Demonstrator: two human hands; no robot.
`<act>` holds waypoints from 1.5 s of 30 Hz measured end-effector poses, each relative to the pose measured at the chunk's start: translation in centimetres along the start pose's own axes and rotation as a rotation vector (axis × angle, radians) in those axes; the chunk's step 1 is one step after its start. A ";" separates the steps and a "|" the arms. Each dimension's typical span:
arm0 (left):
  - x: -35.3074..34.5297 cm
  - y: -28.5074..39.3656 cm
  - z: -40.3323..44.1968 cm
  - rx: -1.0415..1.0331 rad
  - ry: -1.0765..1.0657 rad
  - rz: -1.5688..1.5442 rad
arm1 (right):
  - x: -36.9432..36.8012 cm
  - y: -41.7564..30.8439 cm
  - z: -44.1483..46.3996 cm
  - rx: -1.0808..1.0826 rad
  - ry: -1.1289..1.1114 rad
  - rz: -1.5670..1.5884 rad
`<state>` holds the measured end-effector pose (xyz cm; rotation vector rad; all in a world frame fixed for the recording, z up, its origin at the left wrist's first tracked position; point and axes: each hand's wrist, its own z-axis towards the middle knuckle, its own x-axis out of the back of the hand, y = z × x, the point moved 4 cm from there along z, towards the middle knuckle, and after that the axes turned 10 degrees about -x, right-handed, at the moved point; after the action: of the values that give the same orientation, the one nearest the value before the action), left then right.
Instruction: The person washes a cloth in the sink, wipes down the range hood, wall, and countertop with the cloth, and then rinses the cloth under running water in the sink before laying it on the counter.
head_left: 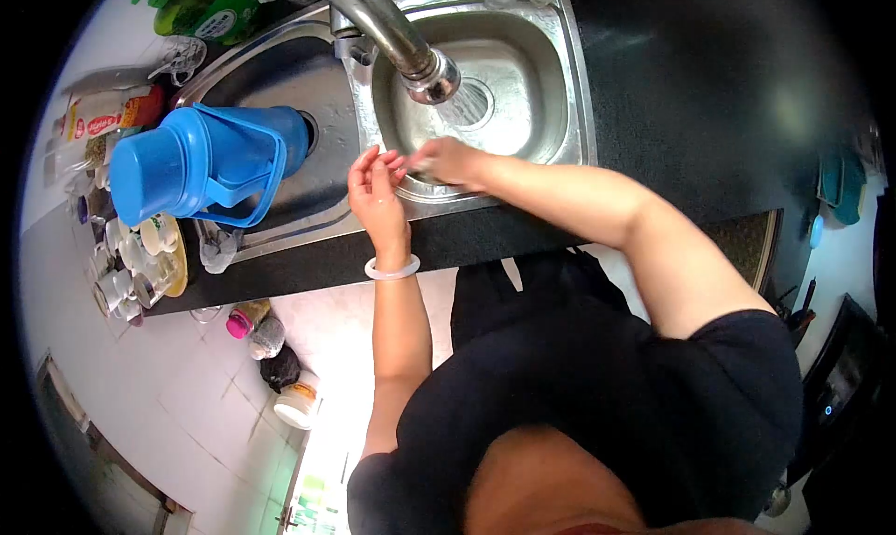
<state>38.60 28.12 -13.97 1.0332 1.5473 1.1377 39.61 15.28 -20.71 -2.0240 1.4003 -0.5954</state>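
My left hand (379, 195), with a white bangle (392, 269) on its wrist, is raised near the front edge of the steel sink (560, 87), its fingers apart and slightly curled. Just to its right, my right hand (448, 164) is over the front rim of the right basin. Its fingers are bent and blurred by motion, and I cannot make out what they hold, if anything. Water runs from the faucet (434, 77) into the right basin, beyond both hands.
A blue thermos jug (210, 161) stands over the left basin. A green pump bottle (210, 10) is at the back left. Jars (154, 246) and bags line the wall at the left. Black countertop (691, 96) lies right of the sink.
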 end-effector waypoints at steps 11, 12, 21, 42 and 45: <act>-0.3 -0.8 -0.2 -0.018 0.000 0.085 | 16.6 -1.2 9.9 0.359 0.631 1.745; -0.3 -1.0 -0.2 -0.032 -0.012 0.096 | 16.7 -1.7 5.1 0.312 0.863 1.408; -0.1 -2.0 -1.3 -0.146 -0.103 0.193 | 8.4 1.1 15.4 0.423 0.637 -0.398; -0.4 -2.8 -1.0 -0.274 -0.048 0.282 | 22.3 -3.9 -6.5 0.618 0.313 -1.560; -0.4 -2.6 -1.3 -0.261 -0.061 0.291 | 19.8 -1.2 -11.6 0.680 0.359 -1.382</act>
<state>37.10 26.95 -16.23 1.1250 1.1878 1.4503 39.55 -5.60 -11.02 -2.0365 -0.3393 -1.7380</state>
